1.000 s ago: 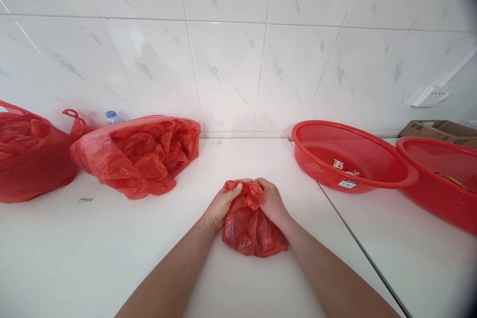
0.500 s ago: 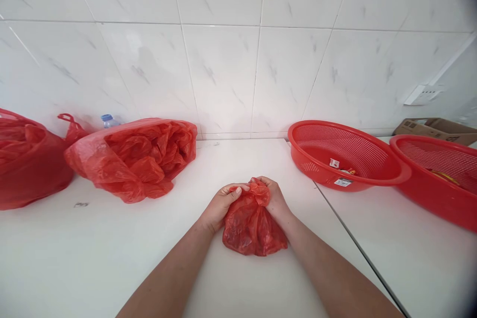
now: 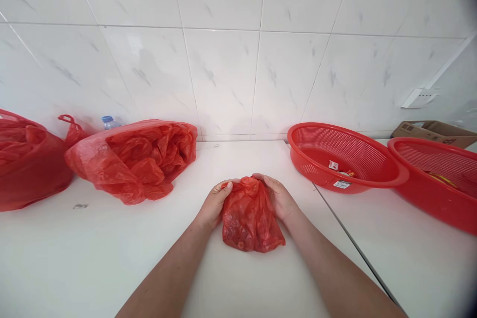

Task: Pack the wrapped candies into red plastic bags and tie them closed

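Note:
A small red plastic bag lies on the white tabletop in front of me, its top crumpled. Dark shapes show through its thin film, but I cannot make out what they are. My left hand pinches the bag's upper left edge, thumb on top. On the other side my right hand holds the upper right edge, with its fingers curled behind the plastic and partly hidden.
A large red bag stuffed with crumpled red bags lies at the left, beside another full red bag. A blue-capped bottle stands behind. On the right are a red colander, a second red basket and a cardboard box.
My hands have moved apart, spreading the bag's gathered top wider. The knot-like bunch near my right hand has loosened.

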`<state>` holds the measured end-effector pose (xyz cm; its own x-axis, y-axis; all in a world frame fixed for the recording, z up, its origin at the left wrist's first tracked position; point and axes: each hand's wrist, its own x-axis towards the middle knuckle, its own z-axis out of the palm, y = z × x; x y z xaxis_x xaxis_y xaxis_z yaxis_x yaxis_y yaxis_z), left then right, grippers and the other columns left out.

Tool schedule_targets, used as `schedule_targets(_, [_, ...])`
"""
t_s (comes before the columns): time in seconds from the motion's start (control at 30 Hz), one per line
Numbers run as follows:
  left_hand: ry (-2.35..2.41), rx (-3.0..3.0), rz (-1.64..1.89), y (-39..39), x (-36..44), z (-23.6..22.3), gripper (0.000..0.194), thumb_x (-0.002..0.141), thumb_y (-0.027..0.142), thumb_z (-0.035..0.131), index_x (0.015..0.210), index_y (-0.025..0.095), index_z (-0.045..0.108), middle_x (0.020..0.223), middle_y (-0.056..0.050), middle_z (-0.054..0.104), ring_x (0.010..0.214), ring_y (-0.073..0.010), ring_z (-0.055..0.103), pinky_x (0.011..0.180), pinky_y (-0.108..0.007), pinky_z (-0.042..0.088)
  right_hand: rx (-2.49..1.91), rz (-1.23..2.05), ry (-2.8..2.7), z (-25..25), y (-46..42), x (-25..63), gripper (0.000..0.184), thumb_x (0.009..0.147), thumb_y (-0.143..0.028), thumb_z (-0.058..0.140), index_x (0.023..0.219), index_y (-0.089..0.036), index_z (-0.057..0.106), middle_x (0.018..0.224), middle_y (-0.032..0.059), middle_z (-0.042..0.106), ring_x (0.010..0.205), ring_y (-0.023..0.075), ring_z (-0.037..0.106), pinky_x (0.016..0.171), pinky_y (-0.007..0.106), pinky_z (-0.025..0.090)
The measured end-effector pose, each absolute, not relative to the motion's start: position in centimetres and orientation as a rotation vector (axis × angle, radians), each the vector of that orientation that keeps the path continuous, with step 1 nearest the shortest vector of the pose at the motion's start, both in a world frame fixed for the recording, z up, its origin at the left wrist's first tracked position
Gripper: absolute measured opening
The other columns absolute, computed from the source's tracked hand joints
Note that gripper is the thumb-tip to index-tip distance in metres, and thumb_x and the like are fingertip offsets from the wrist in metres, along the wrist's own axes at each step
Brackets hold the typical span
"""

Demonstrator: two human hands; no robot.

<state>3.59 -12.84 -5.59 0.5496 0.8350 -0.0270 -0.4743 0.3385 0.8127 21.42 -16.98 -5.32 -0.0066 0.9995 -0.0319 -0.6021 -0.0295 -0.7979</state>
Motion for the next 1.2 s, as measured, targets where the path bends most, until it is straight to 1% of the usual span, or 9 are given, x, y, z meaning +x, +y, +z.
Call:
schedule_targets(0.17, [0.580,0.922,1.024,-12.3,3.3,-5.7,0.043,0.080,0.046,0.060,0.111,0.017,0.061,0.111,-0.012,0.064,0.097,-0.0234,0.061,0.087,-0.037,0.046,-0.669,1.379,-0.585,-5.4,-16.4,23.0,0.023,0.068,-0.026,0.072,0.087,-0.025,0.059,0.074,-0.0039,0.061,0.071,0.0127,0.057,0.071,0.028,0.047])
schedule_targets(0.3, [0.757,1.078,1.219,-11.2,2.2,-6.0,0.040,0.079,0.053,0.056,0.096,0.017,0.064,0.103,-0.009,0.064,0.096,-0.0202,0.059,0.084,-0.033,0.045,-0.750,1.292,-0.527,-5.8,-16.0,24.9,0.026,0.062,-0.017,0.071,0.080,-0.024,0.054,0.065,-0.0061,0.055,0.062,0.0101,0.053,0.061,0.024,0.044])
schedule_targets(0.4, [0.912,1.101,1.361,-10.5,1.1,-6.1,0.039,0.078,0.056,0.055,0.080,0.018,0.059,0.089,-0.004,0.062,0.089,-0.0181,0.058,0.078,-0.030,0.047,-0.807,1.222,-0.518,-6.0,-15.9,25.9,0.028,0.060,-0.016,0.071,0.081,-0.024,0.053,0.068,-0.0061,0.054,0.064,0.0098,0.053,0.062,0.023,0.045])
schedule_targets(0.63, [1.076,1.213,1.370,-9.9,-0.3,-6.1,0.039,0.079,0.055,0.052,0.073,0.017,0.056,0.076,-0.002,0.056,0.075,-0.0164,0.055,0.066,-0.028,0.048,-0.937,1.160,-0.677,-6.3,-15.8,26.1,0.025,0.062,-0.021,0.069,0.082,-0.023,0.054,0.065,-0.0058,0.053,0.062,0.0099,0.052,0.063,0.024,0.044])
schedule_targets(0.77, [1.131,1.230,1.432,-10.3,-0.1,-5.7,0.034,0.079,0.049,0.054,0.099,0.022,0.057,0.098,-0.005,0.058,0.093,-0.0197,0.056,0.079,-0.033,0.047,-1.221,0.945,-0.959,-6.2,-15.9,24.7,0.015,0.071,-0.033,0.061,0.080,-0.021,0.058,0.075,-0.0022,0.059,0.070,0.0139,0.055,0.067,0.029,0.044])
schedule_targets(0.87, [1.030,1.449,1.487,-11.7,0.9,-5.2,0.056,0.076,0.038,0.063,0.128,0.027,0.045,0.131,-0.009,0.047,0.122,-0.0241,0.042,0.100,-0.038,0.035,-1.452,0.683,-1.258,-6.0,-16.2,22.8,0.013,0.075,-0.032,0.055,0.073,-0.022,0.062,0.078,-0.0003,0.063,0.074,0.0163,0.056,0.069,0.030,0.042])
schedule_targets(1.0, [0.747,1.832,1.250,-14.2,2.9,-4.5,0.080,0.057,0.026,0.079,0.130,0.027,0.048,0.141,-0.009,0.039,0.131,-0.0303,0.031,0.109,-0.042,0.021,-1.474,0.614,-1.538,-6.1,-16.5,20.9,0.013,0.074,-0.027,0.054,0.071,-0.024,0.066,0.077,0.0000,0.064,0.072,0.0167,0.056,0.067,0.030,0.041])
schedule_targets(1.13, [0.651,1.832,1.012,-16.0,3.2,-4.3,0.039,0.071,0.020,0.064,0.109,0.031,0.066,0.110,-0.007,0.061,0.104,-0.0270,0.052,0.097,-0.039,0.036,-1.420,0.737,-1.371,-6.1,-16.6,21.2,0.015,0.074,-0.032,0.055,0.081,-0.023,0.066,0.087,0.0013,0.065,0.080,0.0187,0.057,0.071,0.031,0.043])
schedule_targets(1.2, [0.686,1.793,0.993,-16.4,2.2,-4.3,0.028,0.074,0.019,0.059,0.097,0.030,0.070,0.095,-0.006,0.063,0.089,-0.0245,0.055,0.088,-0.037,0.041,-1.393,0.800,-1.280,-6.0,-16.5,21.7,0.021,0.076,-0.038,0.054,0.084,-0.022,0.065,0.087,0.0019,0.065,0.083,0.0195,0.058,0.074,0.032,0.043])
